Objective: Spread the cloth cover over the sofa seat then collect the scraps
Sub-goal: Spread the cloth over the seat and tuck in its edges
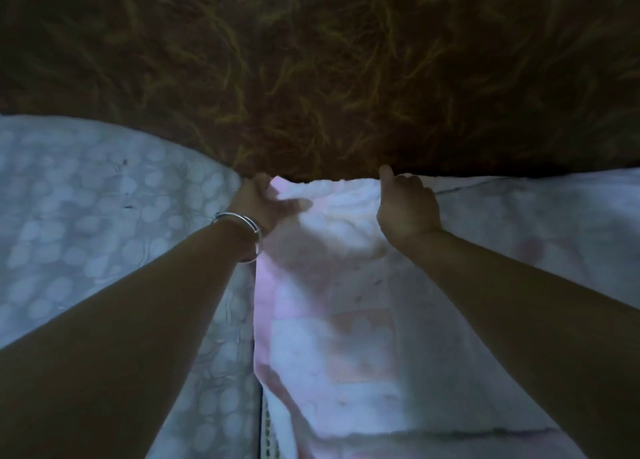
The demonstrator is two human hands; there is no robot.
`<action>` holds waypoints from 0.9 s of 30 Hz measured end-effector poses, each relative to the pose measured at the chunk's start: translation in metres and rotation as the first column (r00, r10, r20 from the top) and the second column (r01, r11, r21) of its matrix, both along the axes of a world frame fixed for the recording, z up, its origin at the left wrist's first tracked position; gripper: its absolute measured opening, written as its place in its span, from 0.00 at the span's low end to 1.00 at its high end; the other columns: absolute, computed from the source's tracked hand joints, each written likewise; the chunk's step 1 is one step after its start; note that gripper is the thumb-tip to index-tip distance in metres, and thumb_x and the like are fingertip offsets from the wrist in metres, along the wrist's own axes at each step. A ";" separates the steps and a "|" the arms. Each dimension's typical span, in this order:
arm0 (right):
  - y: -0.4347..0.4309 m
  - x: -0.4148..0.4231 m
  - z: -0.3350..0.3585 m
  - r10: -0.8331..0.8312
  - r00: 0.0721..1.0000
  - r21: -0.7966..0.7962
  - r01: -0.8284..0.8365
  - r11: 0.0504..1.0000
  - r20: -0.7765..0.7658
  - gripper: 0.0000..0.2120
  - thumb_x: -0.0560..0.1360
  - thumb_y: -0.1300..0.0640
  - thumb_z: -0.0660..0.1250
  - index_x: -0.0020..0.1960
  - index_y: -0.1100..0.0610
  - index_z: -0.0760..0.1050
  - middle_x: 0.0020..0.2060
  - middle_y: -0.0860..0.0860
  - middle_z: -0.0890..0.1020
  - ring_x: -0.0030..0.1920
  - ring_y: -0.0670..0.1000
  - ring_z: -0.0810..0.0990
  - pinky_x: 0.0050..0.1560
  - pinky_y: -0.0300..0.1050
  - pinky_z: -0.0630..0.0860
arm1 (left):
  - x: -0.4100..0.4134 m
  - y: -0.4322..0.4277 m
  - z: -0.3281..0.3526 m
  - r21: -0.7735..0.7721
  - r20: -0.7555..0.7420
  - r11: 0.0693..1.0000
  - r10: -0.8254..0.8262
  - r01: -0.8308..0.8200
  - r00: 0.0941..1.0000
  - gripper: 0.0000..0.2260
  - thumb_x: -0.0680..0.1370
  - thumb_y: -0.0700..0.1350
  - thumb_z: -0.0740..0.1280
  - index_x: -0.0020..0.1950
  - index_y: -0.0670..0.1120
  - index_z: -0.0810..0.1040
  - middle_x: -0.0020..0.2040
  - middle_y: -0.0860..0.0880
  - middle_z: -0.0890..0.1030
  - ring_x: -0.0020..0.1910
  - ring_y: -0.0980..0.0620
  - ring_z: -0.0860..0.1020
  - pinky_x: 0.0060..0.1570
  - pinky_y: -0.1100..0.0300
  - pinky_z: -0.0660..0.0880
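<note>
A pale pink and white patchwork cloth cover [346, 337] lies over the sofa seat, its far edge reaching the dark brown patterned backrest [311, 77]. My left hand [263, 202], with a silver bangle on the wrist, grips the cover's far left corner, thumb on top of the cloth. My right hand [407, 209] has its fingers curled around the cover's far edge where it meets the backrest, forefinger raised against the backrest. No scraps are visible.
To the left, a white cover with a round blotch pattern [86, 216] lies over the neighbouring seat. A narrow seam [261, 424] runs between the two seats at the bottom. More pale cloth [554, 216] stretches to the right.
</note>
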State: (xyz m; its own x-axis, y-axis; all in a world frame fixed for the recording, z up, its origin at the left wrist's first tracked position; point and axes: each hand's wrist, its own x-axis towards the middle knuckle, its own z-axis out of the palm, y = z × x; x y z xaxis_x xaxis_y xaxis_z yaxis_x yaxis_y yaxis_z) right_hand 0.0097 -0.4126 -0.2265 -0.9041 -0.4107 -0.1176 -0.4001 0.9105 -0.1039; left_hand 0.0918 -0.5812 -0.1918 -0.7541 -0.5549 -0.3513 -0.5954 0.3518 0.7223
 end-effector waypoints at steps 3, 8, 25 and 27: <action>-0.002 0.013 -0.005 0.010 1.000 0.012 -0.010 1.000 -0.023 0.22 0.76 0.66 0.57 0.70 0.62 0.62 0.58 0.62 0.78 0.59 0.61 0.75 0.57 0.53 0.71 | 0.004 -0.005 -0.012 0.322 -0.247 0.946 0.115 -0.030 0.962 0.18 0.71 0.37 0.73 0.56 0.51 0.74 0.50 0.51 0.77 0.53 0.51 0.76 0.53 0.63 0.76; 0.004 0.015 0.000 0.125 0.989 0.076 -0.130 0.989 0.073 0.19 0.75 0.54 0.61 0.63 0.62 0.69 0.59 0.60 0.77 0.61 0.61 0.72 0.59 0.51 0.69 | 0.007 -0.011 -0.019 0.394 -0.280 0.918 0.173 -0.051 0.944 0.21 0.74 0.26 0.62 0.36 0.50 0.84 0.26 0.55 0.81 0.30 0.56 0.77 0.36 0.66 0.75; 0.003 0.001 -0.003 0.095 0.992 0.101 -0.103 0.990 0.080 0.20 0.75 0.54 0.59 0.66 0.59 0.70 0.63 0.59 0.73 0.65 0.61 0.67 0.64 0.52 0.66 | -0.005 -0.011 -0.043 -0.521 0.586 0.654 -0.194 0.549 0.787 0.20 0.82 0.43 0.51 0.75 0.43 0.54 0.70 0.41 0.63 0.67 0.38 0.67 0.63 0.48 0.69; 0.004 -0.001 -0.008 0.112 0.984 0.144 -0.132 0.981 0.139 0.23 0.76 0.53 0.58 0.70 0.58 0.66 0.67 0.59 0.71 0.67 0.60 0.66 0.66 0.52 0.64 | -0.007 -0.006 -0.040 -0.529 0.591 0.664 -0.159 0.529 0.791 0.19 0.83 0.43 0.48 0.74 0.42 0.55 0.70 0.40 0.64 0.68 0.38 0.67 0.64 0.48 0.67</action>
